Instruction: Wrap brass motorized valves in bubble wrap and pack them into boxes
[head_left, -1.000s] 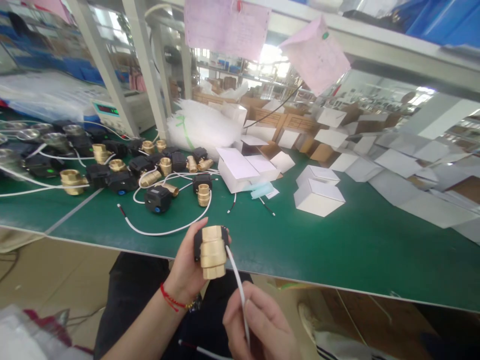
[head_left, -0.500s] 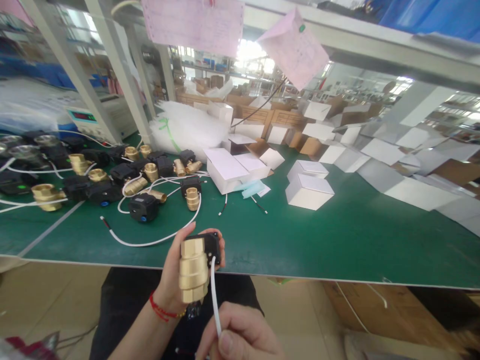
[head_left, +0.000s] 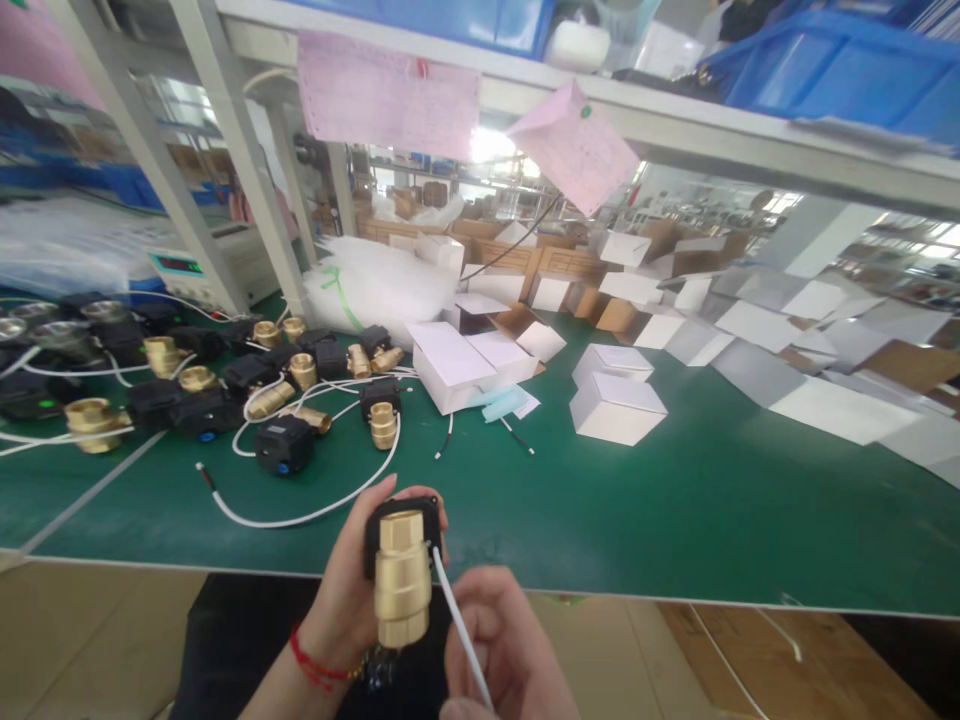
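My left hand (head_left: pixel 346 565) is closed around a motorized ball valve (head_left: pixel 403 585) at the front edge of the bench. Its brass body faces me, and the black actuator box behind it rests against my palm and fingers. A white cable (head_left: pixel 457 615) runs down from the actuator to my right hand (head_left: pixel 514 640). The fingers of that hand are curled around the cable just right of the brass body, and the cable's lower end is out of sight. Nearest on the bench lies another brass valve (head_left: pixel 382 427) with a black actuator, its white cable curving to the left.
Several more valves (head_left: pixel 202 412) crowd the bench's left side. White boxes (head_left: pixel 619 408) stand mid-bench, with many open cartons (head_left: pixel 840 410) to the right. Behind are a plastic bag bundle (head_left: pixel 382 285) and a power supply (head_left: pixel 214 270). Pink papers (head_left: pixel 386 95) hang from the shelf.
My view has tilted up, so the bench sits lower in the picture. My right hand has moved up and right along the cable side. The valve has turned slightly in my left hand.
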